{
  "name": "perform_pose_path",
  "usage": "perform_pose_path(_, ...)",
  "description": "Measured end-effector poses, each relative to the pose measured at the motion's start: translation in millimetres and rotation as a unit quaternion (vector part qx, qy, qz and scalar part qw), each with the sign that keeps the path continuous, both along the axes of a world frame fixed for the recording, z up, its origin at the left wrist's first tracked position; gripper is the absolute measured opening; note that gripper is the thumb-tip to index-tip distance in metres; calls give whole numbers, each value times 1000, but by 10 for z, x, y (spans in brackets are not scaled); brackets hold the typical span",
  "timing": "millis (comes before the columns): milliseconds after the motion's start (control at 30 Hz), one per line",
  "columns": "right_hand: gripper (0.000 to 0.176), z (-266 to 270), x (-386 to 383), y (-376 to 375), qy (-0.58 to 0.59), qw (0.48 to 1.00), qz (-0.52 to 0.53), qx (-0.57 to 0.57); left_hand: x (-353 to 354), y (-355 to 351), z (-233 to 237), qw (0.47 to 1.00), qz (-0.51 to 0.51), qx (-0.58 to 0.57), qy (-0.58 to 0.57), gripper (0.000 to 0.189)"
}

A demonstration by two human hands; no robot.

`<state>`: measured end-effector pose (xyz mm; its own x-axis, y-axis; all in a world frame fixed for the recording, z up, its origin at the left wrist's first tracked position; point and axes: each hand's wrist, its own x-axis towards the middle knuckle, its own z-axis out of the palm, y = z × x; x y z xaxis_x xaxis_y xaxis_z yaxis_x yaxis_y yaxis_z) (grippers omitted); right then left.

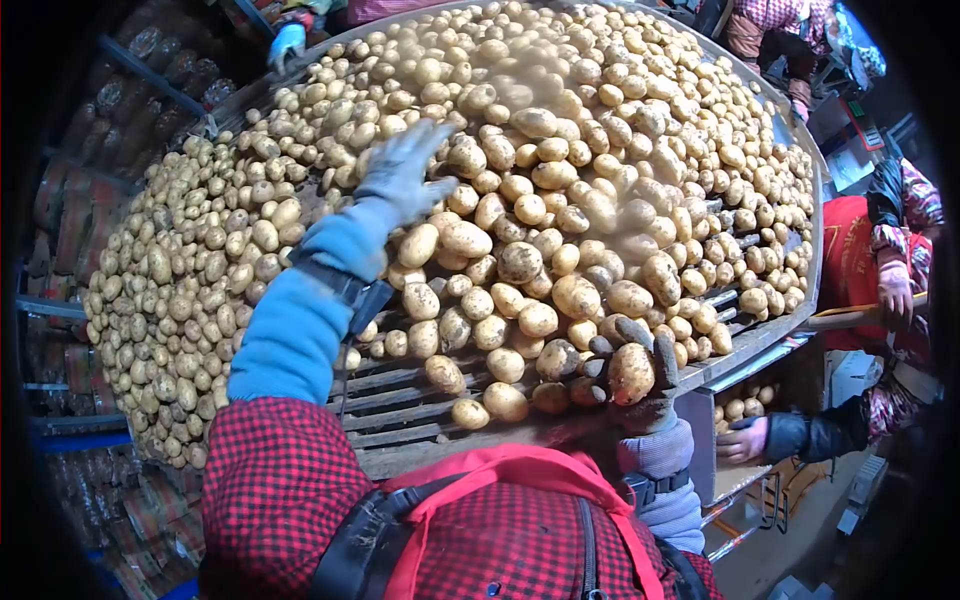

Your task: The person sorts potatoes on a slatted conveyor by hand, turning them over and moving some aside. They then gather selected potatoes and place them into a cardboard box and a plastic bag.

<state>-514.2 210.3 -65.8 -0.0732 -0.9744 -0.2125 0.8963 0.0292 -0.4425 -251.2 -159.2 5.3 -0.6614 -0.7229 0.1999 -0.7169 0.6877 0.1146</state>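
A big heap of potatoes (pixel 466 239), some with dirt on their skins, covers the slatted wooden table (pixel 395 418) in front of me. My left hand (pixel 404 176), in a pale grey glove and slightly blurred, reaches over the middle of the heap with fingers spread, on or just above the potatoes. At the near edge, my right hand (pixel 648 395) wears a dirty dark glove. Its fingers curve around a single potato (pixel 631 373) lying in the palm. More potatoes sit beside its thumb on the slats.
Another person's blue-gloved hand (pixel 288 44) is at the far left edge. On the right, a person's hand (pixel 745 440) touches a box (pixel 701 440) with potatoes inside, below the table's rim. Filled bags (pixel 80 215) are stacked at left. A red bag (pixel 848 250) stands at right.
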Motion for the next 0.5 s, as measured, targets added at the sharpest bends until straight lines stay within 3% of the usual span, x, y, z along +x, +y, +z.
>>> perform_pose_path(33, 70, 111, 22, -36, 3, 999, 9, -37, -202, -53, -42, 999, -20, 28, -21, 80)
perform_pose_path(100, 68, -61, 97, 35, 243, 967, -66, 28, -519, -135, -218, 993, -25, 98, -54, 85)
perform_pose_path(167, 68, 17, 169, 8, 202, 965, -141, 93, -634, -161, -256, 995, 9, 92, -29, 80)
perform_pose_path(233, 63, 294, 126, -8, -37, 998, -15, 43, -550, -208, -321, 993, -22, 98, 54, 65)
perform_pose_path(300, 62, 408, 157, -38, -107, 994, -9, 35, -466, -343, -471, 913, -18, 318, 256, 54)
perform_pose_path(367, 59, 441, 158, 118, -73, 992, -59, 79, -647, -82, -420, 883, -14, 354, 308, 42)
perform_pose_path(400, 59, 451, 143, 90, -68, 991, -79, 88, -478, -142, -499, 928, -152, 176, 293, 40)
perform_pose_path(433, 57, 424, 118, -41, -52, 995, -49, 67, -292, -215, -543, 922, -277, -23, 268, 40)
perform_pose_path(467, 55, 407, 123, -128, -39, 998, -13, 43, -293, 145, -309, 881, -158, 273, 351, 42)
perform_pose_path(500, 55, 473, 152, -141, -36, 997, -31, 64, -324, 580, -36, 747, -19, 538, 391, 46)
